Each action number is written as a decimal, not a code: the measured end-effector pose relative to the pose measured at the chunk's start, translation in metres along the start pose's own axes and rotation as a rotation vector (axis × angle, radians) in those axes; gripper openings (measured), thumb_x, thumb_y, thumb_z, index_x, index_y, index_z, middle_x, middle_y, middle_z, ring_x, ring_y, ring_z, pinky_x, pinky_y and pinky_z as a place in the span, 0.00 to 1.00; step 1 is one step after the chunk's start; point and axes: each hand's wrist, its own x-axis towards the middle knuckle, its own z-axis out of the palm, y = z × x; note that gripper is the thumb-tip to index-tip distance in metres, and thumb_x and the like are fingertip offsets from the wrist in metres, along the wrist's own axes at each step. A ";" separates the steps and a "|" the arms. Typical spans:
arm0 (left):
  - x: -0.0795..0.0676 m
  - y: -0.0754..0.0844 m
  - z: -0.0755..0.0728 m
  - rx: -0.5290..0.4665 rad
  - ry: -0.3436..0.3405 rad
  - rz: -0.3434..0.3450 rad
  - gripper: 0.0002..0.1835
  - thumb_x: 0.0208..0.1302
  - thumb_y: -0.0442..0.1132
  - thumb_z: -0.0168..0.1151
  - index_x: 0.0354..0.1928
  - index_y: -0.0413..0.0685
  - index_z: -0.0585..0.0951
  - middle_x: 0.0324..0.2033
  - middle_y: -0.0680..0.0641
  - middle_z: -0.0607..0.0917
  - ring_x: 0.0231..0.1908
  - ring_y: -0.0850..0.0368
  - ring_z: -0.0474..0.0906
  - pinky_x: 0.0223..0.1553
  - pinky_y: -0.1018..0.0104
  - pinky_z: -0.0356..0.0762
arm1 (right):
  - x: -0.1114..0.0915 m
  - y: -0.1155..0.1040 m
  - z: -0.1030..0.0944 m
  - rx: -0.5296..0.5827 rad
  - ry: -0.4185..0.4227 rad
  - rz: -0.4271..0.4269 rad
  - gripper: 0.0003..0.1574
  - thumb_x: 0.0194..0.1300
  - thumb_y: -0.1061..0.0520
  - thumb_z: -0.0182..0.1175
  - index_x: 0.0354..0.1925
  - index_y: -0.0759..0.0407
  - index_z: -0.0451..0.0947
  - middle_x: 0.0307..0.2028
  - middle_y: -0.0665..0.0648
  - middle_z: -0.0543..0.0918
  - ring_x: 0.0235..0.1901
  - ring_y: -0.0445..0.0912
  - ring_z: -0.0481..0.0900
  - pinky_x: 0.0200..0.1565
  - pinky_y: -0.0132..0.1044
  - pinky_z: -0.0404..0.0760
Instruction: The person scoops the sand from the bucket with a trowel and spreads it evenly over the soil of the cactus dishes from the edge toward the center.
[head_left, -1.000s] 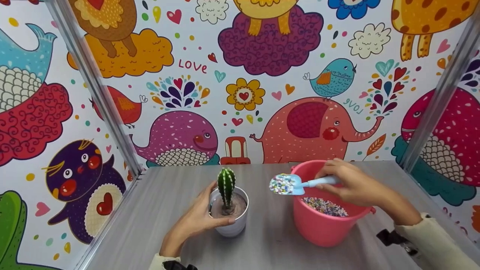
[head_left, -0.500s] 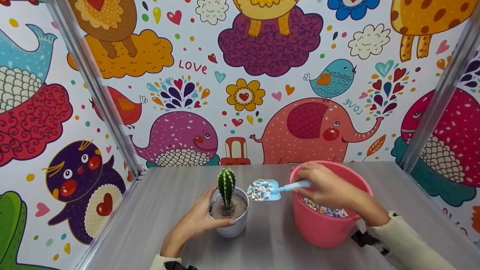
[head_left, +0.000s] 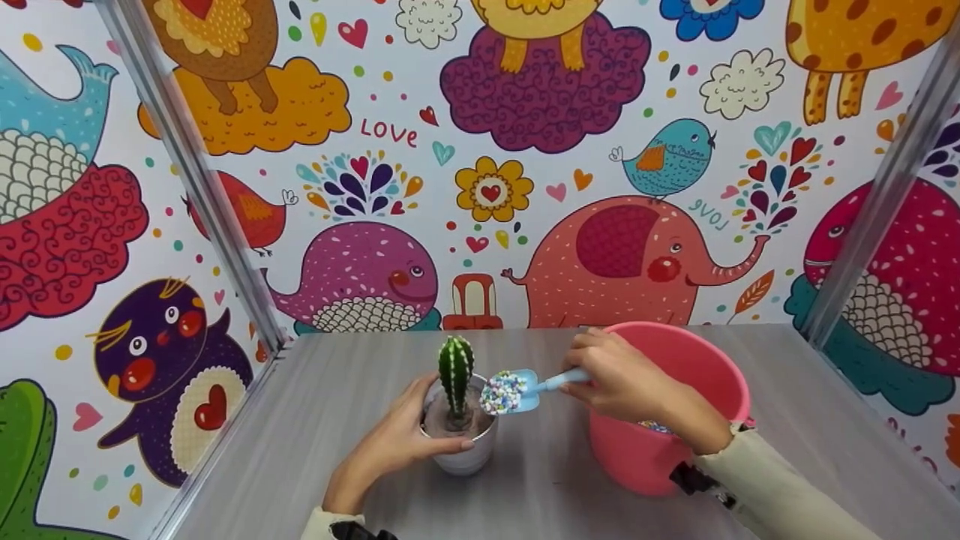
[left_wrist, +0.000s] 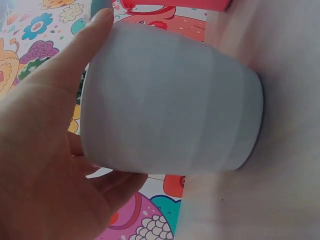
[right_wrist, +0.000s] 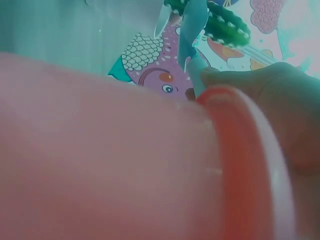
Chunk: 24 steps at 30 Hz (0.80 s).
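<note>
A green cactus (head_left: 455, 375) stands in a white flower pot (head_left: 463, 459) on the table. My left hand (head_left: 401, 431) grips the pot, thumb along its near side and fingers behind; the left wrist view shows the pot wall (left_wrist: 175, 100) upright on the tabletop. In my right hand (head_left: 622, 375) is the handle of a light blue toy shovel (head_left: 529, 391), heaped with small multicoloured beads (head_left: 502, 392). The scoop's tip overlaps the pot's right rim in the head view. Beneath my right hand and forearm stands a pink bucket (head_left: 637, 465), with a few beads visible inside.
The grey wood-grain table (head_left: 315, 390) ends at a back wall (head_left: 487, 262) printed with cartoon animals. Metal posts (head_left: 217, 225) rise at both sides. The bucket's rim (right_wrist: 245, 150) is close beneath my right wrist.
My right hand has carried the bead-filled shovel leftward from above the bucket to the pot's rim. The left hand and the pot have stayed in place.
</note>
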 end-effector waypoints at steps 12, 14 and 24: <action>0.000 -0.002 0.000 0.003 0.009 0.003 0.64 0.49 0.72 0.82 0.83 0.53 0.63 0.81 0.44 0.68 0.81 0.38 0.62 0.78 0.31 0.64 | 0.005 -0.007 0.014 -0.043 -0.001 0.032 0.13 0.59 0.52 0.82 0.40 0.53 0.91 0.36 0.48 0.85 0.41 0.42 0.75 0.45 0.42 0.81; 0.000 -0.002 0.000 0.005 0.011 0.002 0.64 0.49 0.72 0.82 0.83 0.53 0.63 0.80 0.44 0.68 0.81 0.38 0.62 0.78 0.31 0.64 | 0.006 -0.008 0.015 -0.057 -0.001 0.035 0.13 0.59 0.52 0.82 0.40 0.53 0.91 0.36 0.49 0.85 0.41 0.42 0.75 0.45 0.43 0.81; 0.001 0.000 0.001 0.013 0.016 0.002 0.63 0.48 0.72 0.82 0.82 0.55 0.64 0.79 0.46 0.69 0.81 0.41 0.63 0.78 0.31 0.65 | 0.009 -0.013 0.021 -0.120 0.032 0.028 0.13 0.56 0.53 0.84 0.38 0.53 0.91 0.35 0.50 0.84 0.41 0.44 0.75 0.46 0.45 0.82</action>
